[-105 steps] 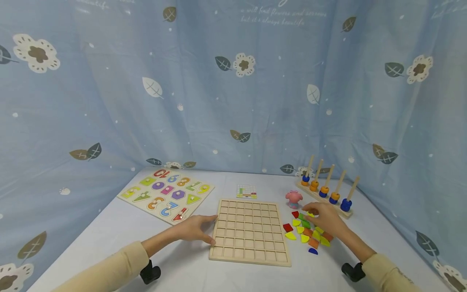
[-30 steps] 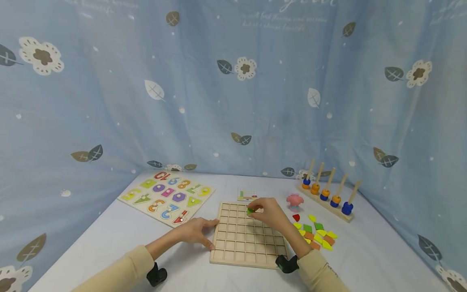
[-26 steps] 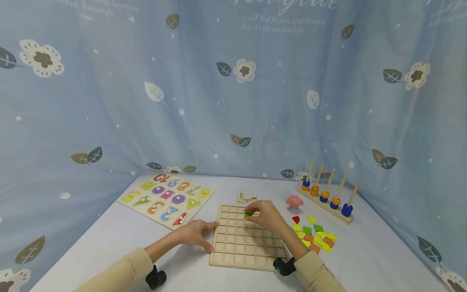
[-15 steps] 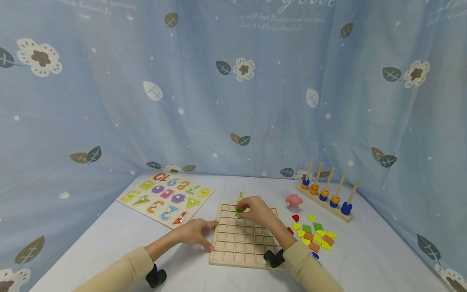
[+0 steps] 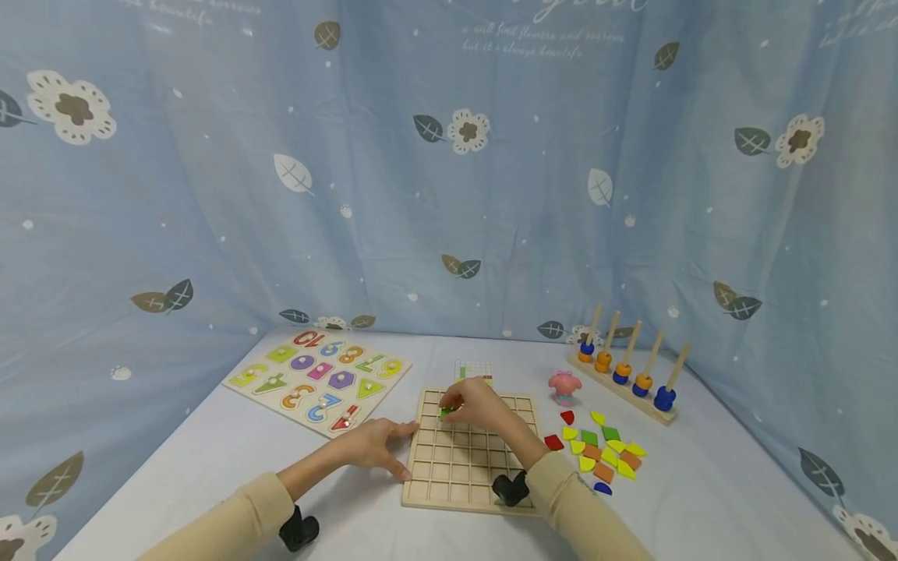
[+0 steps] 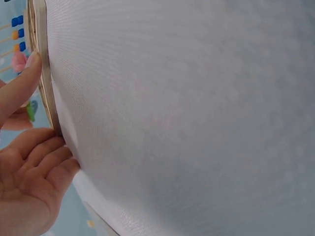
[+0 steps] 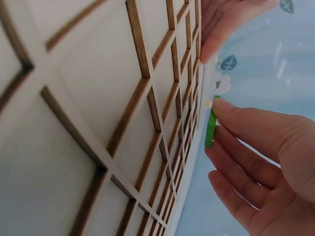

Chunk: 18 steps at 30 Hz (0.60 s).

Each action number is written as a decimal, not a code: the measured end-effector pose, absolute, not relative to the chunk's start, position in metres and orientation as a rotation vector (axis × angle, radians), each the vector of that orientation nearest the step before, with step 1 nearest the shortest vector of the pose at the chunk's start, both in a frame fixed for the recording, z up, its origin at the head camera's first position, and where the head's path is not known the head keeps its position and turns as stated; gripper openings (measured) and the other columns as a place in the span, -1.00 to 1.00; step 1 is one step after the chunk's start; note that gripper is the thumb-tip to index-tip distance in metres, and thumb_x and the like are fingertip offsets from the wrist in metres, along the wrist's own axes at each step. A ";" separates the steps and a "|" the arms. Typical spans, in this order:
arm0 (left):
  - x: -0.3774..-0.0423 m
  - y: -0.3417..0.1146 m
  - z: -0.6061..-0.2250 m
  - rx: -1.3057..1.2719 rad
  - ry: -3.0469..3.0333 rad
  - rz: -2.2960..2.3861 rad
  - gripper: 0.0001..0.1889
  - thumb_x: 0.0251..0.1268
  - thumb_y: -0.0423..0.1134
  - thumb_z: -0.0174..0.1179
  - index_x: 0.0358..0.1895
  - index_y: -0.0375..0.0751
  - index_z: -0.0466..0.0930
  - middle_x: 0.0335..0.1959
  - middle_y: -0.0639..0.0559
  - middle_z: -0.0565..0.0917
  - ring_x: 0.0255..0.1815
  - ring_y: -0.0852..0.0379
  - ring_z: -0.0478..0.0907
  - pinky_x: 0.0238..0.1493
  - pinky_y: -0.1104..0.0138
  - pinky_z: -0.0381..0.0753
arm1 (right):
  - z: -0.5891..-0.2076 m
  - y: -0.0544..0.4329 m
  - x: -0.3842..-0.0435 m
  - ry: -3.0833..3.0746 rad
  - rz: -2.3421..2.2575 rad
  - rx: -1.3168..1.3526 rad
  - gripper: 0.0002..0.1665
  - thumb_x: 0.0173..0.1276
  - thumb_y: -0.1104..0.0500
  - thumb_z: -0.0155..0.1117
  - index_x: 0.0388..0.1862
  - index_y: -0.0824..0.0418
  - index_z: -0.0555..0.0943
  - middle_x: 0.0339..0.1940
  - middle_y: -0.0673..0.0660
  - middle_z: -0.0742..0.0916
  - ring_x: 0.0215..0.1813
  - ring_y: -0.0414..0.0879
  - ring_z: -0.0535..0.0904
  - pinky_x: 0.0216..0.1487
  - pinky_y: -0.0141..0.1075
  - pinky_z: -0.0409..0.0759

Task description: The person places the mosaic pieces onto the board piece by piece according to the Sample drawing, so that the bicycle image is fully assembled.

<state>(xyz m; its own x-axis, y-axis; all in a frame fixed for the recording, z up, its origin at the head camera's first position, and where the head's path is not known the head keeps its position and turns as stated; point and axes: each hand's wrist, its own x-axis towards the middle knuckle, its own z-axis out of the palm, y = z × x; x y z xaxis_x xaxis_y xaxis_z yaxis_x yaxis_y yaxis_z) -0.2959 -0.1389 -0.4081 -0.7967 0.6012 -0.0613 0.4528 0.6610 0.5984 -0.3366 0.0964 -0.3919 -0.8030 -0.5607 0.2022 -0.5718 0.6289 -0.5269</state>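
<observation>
In the head view a wooden grid board (image 5: 463, 506) lies flat on the table. My left hand (image 5: 372, 448) is at its left edge, thumb and fingers spread and touching the side; the left wrist view shows fingertips (image 6: 56, 140) against that edge. My right hand (image 5: 480, 405) reaches over the board and pinches a small green piece (image 7: 211, 125) between thumb and fingers, close over the upper left squares. Part of the board's upper area is hidden under the right hand and forearm.
Loose yellow, orange, green, red and blue pieces (image 5: 603, 471) lie right of the board. Behind stand a pink figure (image 5: 564, 386) and a peg stand with rings (image 5: 662, 417). A number puzzle (image 5: 238, 383) lies left, a small pattern card (image 5: 473, 368) behind the board.
My right hand has left the loose pieces with the green piece and travelled left across the board to its upper left area. My left hand has stayed at the left edge.
</observation>
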 end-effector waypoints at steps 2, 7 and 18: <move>-0.296 -0.139 -0.408 0.854 2.631 0.841 -0.11 -0.12 -0.12 0.53 0.34 -0.38 0.35 0.33 -0.24 0.40 0.35 -0.26 0.31 0.33 -0.06 0.27 | -0.393 0.095 -0.338 -2.827 0.916 0.990 -0.77 0.11 0.30 0.49 -0.22 0.30 0.73 -0.30 0.10 0.75 -0.26 -0.11 0.65 -0.27 -0.39 0.62; -0.297 -0.140 -0.408 0.864 2.635 0.840 -0.11 -0.12 -0.12 0.53 0.33 -0.38 0.36 0.33 -0.25 0.39 0.34 -0.27 0.31 0.33 -0.07 0.28 | -0.394 0.092 -0.342 -2.852 0.859 1.019 -0.83 0.11 0.30 0.49 -0.28 0.26 0.74 -0.33 0.10 0.75 -0.33 -0.19 0.62 -0.33 -0.41 0.60; -0.299 -0.139 -0.410 0.861 2.616 0.847 -0.11 -0.11 -0.12 0.53 0.34 -0.39 0.34 0.35 -0.23 0.38 0.36 -0.25 0.29 0.34 -0.06 0.27 | -0.400 0.089 -0.346 -2.877 0.826 1.031 -0.83 0.09 0.32 0.49 -0.29 0.26 0.73 -0.34 0.09 0.74 -0.34 -0.21 0.63 -0.34 -0.45 0.60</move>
<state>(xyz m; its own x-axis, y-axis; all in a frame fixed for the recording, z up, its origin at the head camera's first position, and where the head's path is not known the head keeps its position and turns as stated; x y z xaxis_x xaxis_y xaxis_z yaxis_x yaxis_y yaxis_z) -0.2985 -0.1394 -0.4101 -0.7906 0.6094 -0.0609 0.4580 0.6543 0.6017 -0.3457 0.0886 -0.3996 -0.7875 -0.5983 0.1478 -0.5856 0.6519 -0.4818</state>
